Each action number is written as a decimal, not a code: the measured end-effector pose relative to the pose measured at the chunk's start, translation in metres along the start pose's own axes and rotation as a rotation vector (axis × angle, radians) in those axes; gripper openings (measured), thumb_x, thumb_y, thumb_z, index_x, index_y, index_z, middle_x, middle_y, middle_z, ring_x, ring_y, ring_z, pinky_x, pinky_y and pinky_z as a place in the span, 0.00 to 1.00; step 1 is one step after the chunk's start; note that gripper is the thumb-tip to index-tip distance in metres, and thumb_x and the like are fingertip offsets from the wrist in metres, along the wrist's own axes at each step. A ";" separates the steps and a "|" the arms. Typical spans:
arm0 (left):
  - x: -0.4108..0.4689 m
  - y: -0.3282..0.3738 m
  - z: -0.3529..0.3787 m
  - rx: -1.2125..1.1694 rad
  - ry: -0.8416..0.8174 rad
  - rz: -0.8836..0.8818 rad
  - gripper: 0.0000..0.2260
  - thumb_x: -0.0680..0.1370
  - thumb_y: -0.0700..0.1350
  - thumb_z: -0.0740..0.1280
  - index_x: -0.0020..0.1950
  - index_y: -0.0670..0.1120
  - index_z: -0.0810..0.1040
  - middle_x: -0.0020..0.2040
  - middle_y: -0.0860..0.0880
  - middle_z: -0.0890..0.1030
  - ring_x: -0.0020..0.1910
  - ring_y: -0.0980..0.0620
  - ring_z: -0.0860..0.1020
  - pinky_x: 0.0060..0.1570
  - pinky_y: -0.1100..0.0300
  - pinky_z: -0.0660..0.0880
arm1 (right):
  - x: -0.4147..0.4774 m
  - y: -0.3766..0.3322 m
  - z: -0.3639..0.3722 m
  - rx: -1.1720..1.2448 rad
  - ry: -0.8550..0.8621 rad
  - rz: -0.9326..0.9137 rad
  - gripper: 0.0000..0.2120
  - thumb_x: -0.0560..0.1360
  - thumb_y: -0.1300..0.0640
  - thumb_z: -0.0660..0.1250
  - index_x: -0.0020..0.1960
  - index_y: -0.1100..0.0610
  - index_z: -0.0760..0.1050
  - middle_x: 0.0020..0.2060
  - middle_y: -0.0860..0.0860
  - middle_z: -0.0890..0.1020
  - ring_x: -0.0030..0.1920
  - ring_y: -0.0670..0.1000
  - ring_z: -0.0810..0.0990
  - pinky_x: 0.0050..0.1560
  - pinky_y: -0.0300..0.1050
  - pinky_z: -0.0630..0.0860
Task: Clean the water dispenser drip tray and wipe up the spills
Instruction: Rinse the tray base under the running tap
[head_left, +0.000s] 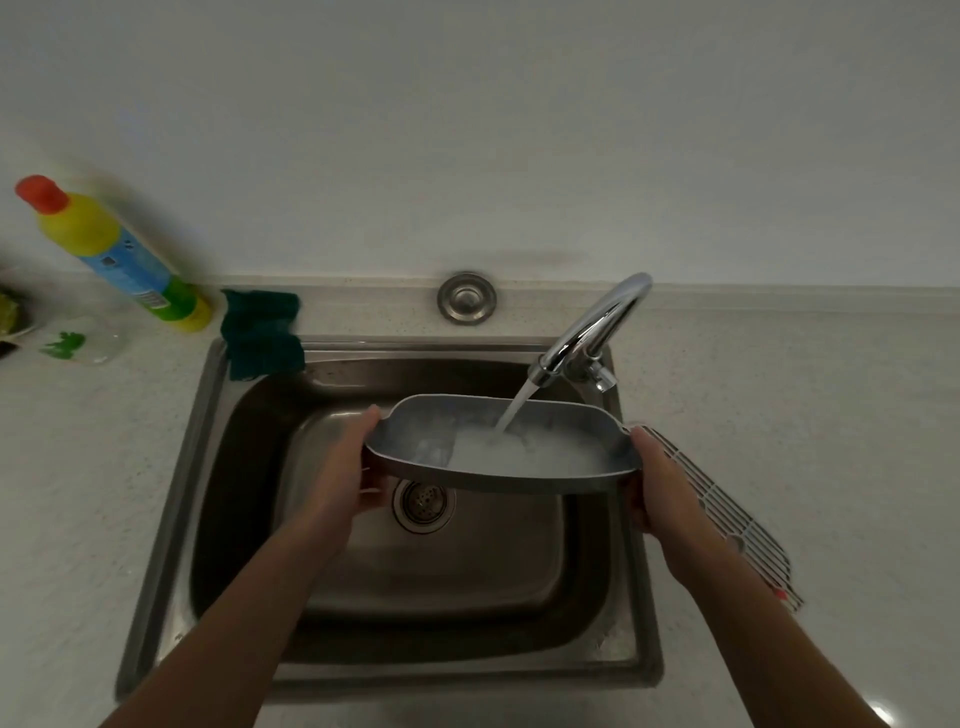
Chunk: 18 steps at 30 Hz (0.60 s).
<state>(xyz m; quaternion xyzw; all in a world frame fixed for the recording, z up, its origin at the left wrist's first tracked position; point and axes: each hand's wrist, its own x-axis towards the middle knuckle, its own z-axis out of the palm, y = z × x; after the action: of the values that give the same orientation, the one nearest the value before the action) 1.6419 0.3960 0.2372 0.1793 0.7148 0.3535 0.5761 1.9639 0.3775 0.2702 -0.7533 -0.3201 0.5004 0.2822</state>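
Two hands on the tray (498, 447), tap (587, 338) running into it.

Left hand (345, 467) is wrapped round the tray's left end, thumb over the rim, fingers tucked under; right hand (662, 491) grips the right end the same way. Tray hangs between them above the sink (171, 519), tilted a bit so the near edge sits lower, and it's got cloudy water pooled toward the right hand's side. The stream lands just inside from the right hand. Drain (422, 501) shows below the tray, nearer the left hand. Right behind the right hand there's a wire grille (727, 514) lying on the counter (831, 415). Out past the left hand, up at the sink's far corner, a green cloth (262, 332) droops over the rim, with a yellow bottle (114, 252) beyond that.
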 end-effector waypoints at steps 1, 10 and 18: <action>-0.002 0.003 -0.007 0.018 0.000 0.029 0.25 0.71 0.69 0.66 0.53 0.51 0.83 0.39 0.52 0.84 0.38 0.52 0.79 0.36 0.57 0.76 | 0.003 0.005 0.005 0.018 -0.013 0.050 0.21 0.82 0.38 0.55 0.48 0.50 0.80 0.28 0.47 0.81 0.30 0.45 0.80 0.35 0.43 0.74; -0.010 0.009 -0.051 0.077 0.106 0.174 0.20 0.74 0.68 0.64 0.53 0.55 0.82 0.49 0.48 0.84 0.48 0.46 0.81 0.41 0.55 0.75 | 0.028 0.014 0.052 0.175 -0.074 0.277 0.16 0.75 0.38 0.63 0.46 0.50 0.79 0.24 0.47 0.83 0.40 0.54 0.81 0.39 0.48 0.77; -0.010 -0.007 -0.029 -0.272 0.056 0.065 0.08 0.84 0.43 0.62 0.53 0.52 0.81 0.52 0.48 0.85 0.50 0.51 0.83 0.42 0.58 0.81 | 0.012 -0.023 0.041 -0.091 -0.108 -0.129 0.05 0.81 0.46 0.60 0.54 0.42 0.74 0.50 0.50 0.80 0.46 0.53 0.82 0.37 0.43 0.78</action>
<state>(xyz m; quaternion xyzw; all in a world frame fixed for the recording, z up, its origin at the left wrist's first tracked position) 1.6178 0.3758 0.2418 0.1128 0.6698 0.4705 0.5632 1.9248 0.4059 0.2668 -0.7149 -0.4054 0.5060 0.2616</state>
